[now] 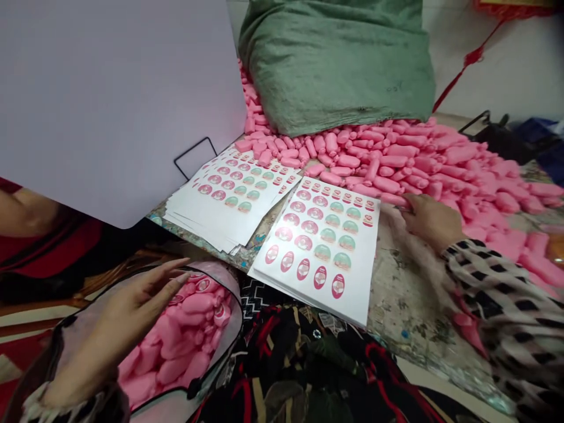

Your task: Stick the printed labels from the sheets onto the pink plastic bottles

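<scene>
My left hand (136, 314), its fingers stretched out and holding nothing, hovers over an open clear bag with a dark rim (233, 294). Inside that bag lie many small pink bottles (176, 346), a few with oval stickers on them. At the near edge of the pink heap, my right hand (429, 220) has its fingers closed on the end of one small pink bottle (393, 200). Between my hands is a stack of sticker sheets (317, 241) with pink and green labels. A second spread of sticker sheets (229, 200) sits to its left.
A large heap of pink bottles (414, 153) covers the back and right of the worn table (405, 294). Behind it slumps a green sack (339, 64). A big pale panel (118, 100) blocks the upper left. At far left, part of another person's arm (26, 214) shows.
</scene>
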`<action>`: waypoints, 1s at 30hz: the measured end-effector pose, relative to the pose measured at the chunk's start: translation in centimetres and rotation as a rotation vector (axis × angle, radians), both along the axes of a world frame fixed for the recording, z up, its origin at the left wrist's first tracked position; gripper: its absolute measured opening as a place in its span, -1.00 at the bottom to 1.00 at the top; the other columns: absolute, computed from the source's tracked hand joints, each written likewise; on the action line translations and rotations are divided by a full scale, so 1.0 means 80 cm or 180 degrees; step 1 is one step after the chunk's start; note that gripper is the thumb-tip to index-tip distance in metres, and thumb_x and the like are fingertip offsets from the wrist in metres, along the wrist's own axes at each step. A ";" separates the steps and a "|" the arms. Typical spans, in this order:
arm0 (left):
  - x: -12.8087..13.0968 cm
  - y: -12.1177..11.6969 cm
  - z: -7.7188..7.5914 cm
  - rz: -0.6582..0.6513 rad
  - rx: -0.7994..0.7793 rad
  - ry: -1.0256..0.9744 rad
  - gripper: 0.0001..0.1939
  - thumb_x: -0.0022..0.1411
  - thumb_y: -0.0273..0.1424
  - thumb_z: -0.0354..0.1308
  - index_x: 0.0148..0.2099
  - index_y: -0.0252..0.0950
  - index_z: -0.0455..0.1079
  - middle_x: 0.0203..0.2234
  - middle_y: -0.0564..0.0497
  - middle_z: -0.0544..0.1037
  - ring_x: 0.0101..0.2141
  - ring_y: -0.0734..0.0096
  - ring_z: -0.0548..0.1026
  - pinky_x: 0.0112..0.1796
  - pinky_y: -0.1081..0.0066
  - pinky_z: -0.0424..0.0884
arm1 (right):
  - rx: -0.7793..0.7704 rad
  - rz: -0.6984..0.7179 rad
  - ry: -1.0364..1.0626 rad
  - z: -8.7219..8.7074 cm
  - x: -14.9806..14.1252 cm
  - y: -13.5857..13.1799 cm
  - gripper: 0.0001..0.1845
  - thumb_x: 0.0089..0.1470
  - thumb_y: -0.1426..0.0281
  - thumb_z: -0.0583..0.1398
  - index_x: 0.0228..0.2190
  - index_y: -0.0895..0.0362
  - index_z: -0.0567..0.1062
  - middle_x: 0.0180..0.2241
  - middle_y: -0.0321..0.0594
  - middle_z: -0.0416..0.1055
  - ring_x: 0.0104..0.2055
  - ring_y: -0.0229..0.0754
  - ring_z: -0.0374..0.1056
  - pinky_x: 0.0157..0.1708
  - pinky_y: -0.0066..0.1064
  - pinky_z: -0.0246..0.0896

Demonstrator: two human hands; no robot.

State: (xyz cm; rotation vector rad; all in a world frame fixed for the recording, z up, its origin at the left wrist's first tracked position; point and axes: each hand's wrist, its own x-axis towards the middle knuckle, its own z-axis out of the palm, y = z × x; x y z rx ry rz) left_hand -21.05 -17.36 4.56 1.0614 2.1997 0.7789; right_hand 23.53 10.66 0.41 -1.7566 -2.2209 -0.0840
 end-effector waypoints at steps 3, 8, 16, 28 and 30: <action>0.053 0.033 -0.007 -0.0151 0.0171 -0.1777 -0.57 0.08 -0.15 0.19 -0.02 -0.20 0.40 -0.22 -0.03 0.56 -0.27 0.26 0.50 -0.18 0.33 0.40 | 0.0077 0.0559 -0.0288 0.023 -0.045 -0.061 -0.53 0.07 0.37 0.15 0.06 0.08 0.35 0.03 -0.03 0.36 -0.07 0.04 0.33 -0.42 -0.32 0.16; 0.144 0.092 -0.044 -0.0959 -0.0655 -0.4724 -0.47 0.20 -0.04 0.01 0.03 -0.35 0.32 -0.23 -0.21 0.53 -0.31 0.26 0.54 -0.25 0.31 0.44 | -0.0324 0.2154 0.0052 0.039 -0.120 -0.163 -0.52 0.14 0.44 0.02 0.09 -0.06 0.29 0.15 -0.24 0.23 -0.09 -0.13 0.36 -0.27 -0.33 0.26; 0.178 0.112 -0.063 -0.1248 -0.0817 -0.4607 -0.63 0.12 -0.35 0.19 -0.02 -0.27 0.26 -0.27 -0.11 0.53 -0.43 0.35 0.54 -0.42 0.42 0.43 | -0.0990 0.1278 0.0989 0.022 -0.104 -0.200 -0.61 0.15 0.24 0.07 0.01 0.00 0.38 -0.11 -0.14 0.35 -0.23 -0.18 0.37 -0.26 -0.35 0.27; 0.202 0.114 -0.072 -0.3363 0.0673 0.0811 -0.74 0.25 -0.35 -0.04 -0.04 -0.17 0.37 -0.13 -0.10 0.47 -0.16 0.13 0.39 -0.14 0.22 0.22 | -0.0787 0.0078 0.0146 -0.027 -0.104 -0.234 -0.72 0.23 0.27 -0.04 -0.29 0.06 0.43 -0.31 -0.20 0.38 -0.33 -0.19 0.32 -0.41 -0.38 0.05; 0.205 0.115 -0.074 -0.3423 0.0582 0.1044 -0.72 0.25 -0.35 -0.02 -0.01 -0.16 0.34 -0.07 -0.10 0.45 -0.17 0.12 0.40 -0.16 0.22 0.23 | -0.0716 0.0099 0.0014 -0.025 -0.106 -0.234 -0.73 0.23 0.29 -0.03 -0.30 0.07 0.43 -0.30 -0.19 0.37 -0.32 -0.19 0.31 -0.41 -0.38 0.04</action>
